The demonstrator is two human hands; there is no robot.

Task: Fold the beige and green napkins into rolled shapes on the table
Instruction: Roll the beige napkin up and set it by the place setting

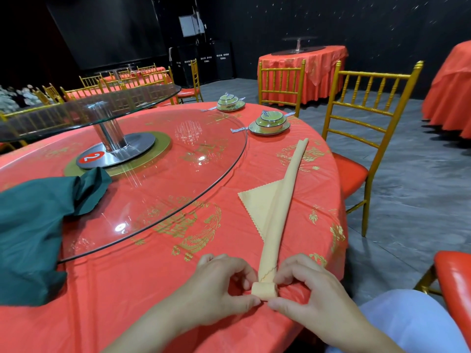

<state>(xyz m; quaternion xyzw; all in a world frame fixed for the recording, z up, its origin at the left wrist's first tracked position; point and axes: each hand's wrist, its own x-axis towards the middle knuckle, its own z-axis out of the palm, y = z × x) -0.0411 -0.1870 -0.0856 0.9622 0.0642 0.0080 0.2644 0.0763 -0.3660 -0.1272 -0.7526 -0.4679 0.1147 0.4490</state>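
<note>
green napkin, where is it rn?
Head view, far left: the green napkin lies bunched on the red tablecloth, one corner over the edge of the glass turntable, left of the left hand and right hand pinching the beige napkin.

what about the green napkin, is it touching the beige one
Apart. The head view shows red tablecloth between the green napkin at left and the beige napkin at right.

White "2" on red sticker (91, 157), turntable base (139, 145).
</note>
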